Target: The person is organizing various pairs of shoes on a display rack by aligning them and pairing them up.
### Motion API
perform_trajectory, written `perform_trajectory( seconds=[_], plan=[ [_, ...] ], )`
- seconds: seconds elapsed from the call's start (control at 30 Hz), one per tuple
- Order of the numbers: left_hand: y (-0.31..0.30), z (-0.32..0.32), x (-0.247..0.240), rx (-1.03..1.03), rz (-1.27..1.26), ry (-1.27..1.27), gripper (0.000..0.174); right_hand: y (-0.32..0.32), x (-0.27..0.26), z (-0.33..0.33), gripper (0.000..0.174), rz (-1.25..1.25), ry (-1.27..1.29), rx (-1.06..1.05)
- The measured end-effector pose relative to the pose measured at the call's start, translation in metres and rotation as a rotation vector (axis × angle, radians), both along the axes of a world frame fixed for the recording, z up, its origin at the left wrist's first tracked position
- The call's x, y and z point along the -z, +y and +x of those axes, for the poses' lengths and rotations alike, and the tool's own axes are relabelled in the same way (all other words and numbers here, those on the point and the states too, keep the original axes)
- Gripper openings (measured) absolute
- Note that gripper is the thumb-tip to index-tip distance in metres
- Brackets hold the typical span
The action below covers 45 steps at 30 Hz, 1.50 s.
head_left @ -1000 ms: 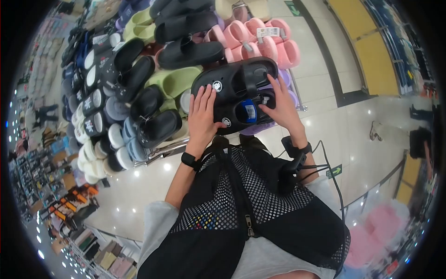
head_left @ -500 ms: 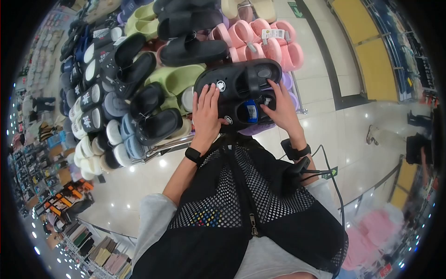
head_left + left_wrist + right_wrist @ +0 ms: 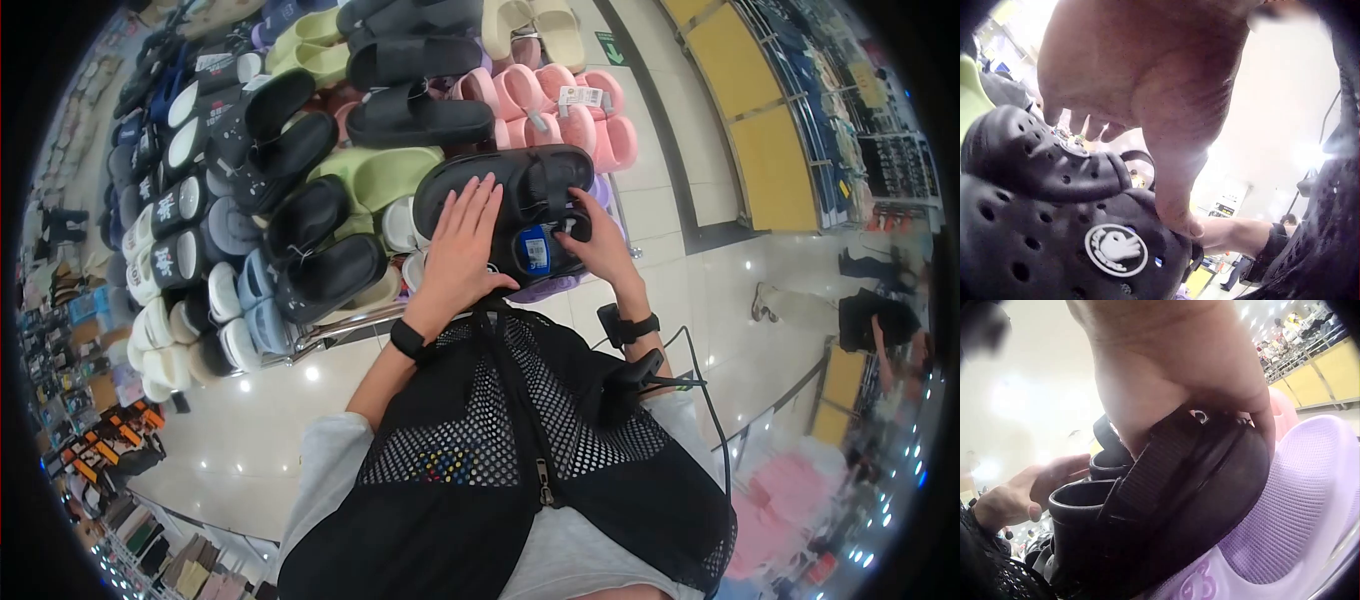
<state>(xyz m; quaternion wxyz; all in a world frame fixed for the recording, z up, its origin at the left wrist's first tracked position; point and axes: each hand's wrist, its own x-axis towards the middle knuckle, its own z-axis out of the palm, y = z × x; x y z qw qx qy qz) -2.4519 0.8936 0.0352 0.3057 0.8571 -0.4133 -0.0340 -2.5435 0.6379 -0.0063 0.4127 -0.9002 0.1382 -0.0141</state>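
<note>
A pair of black clogs [image 3: 480, 180] lies side by side at the display's near edge, toes to the left, with a blue tag [image 3: 535, 250] in the nearer one. The left hand [image 3: 462, 250] rests over their toe ends, fingers extended and thumb spread. In the left wrist view the thumb of that hand [image 3: 1141, 94] touches the clog with a round white badge [image 3: 1116, 250]. The right hand [image 3: 605, 245] grips the heel end; in the right wrist view this hand [image 3: 1179, 369] has its fingers and thumb around the black heel [image 3: 1197, 500].
Rows of slippers fill the rack, with black slides [image 3: 420, 118] and pink clogs [image 3: 520, 95] behind and green ones [image 3: 390, 175] to the left. Purple clogs [image 3: 1285, 506] lie beneath the heel end. A metal rail [image 3: 350, 322] borders the rack. A person [image 3: 875, 325] is at the right.
The left hand has shifted right across the clogs' toe ends, covering the nearer badge in the head view. The right hand stays at the heels. The head view has shifted slightly.
</note>
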Motion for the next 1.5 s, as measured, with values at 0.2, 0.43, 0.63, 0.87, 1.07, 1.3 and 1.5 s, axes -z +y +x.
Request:
perform_trajectory(
  seconds=[0.2,0.43,0.63,0.87,1.07,1.3,1.5],
  plan=[
    [-0.018,-0.001,0.015,-0.041,0.021,0.036,0.131,-0.004,0.006,-0.002,0.076,-0.046,-0.009,0.015],
    [-0.033,-0.012,0.030,-0.165,0.012,-0.070,0.116,-0.004,0.007,-0.004,0.080,-0.126,-0.023,-0.073],
    [-0.054,-0.017,0.028,-0.286,0.189,-0.125,0.104,-0.031,0.003,-0.010,0.089,-0.070,-0.068,-0.281],
    [-0.063,-0.026,0.018,-0.401,0.362,-0.101,0.110,-0.112,-0.012,-0.053,0.086,0.195,-0.109,-0.431],
    [-0.061,-0.033,-0.004,-0.422,0.328,-0.051,0.119,-0.198,-0.010,-0.099,0.077,0.166,-0.052,-0.374],
    [-0.081,-0.087,-0.072,-0.677,0.399,-0.153,0.092,-0.254,-0.012,-0.115,0.071,0.187,-0.016,-0.263],
    [-0.182,-0.077,-0.085,-0.819,0.114,-0.344,0.049,-0.295,-0.005,-0.110,0.068,0.245,0.021,-0.223]
  ],
)
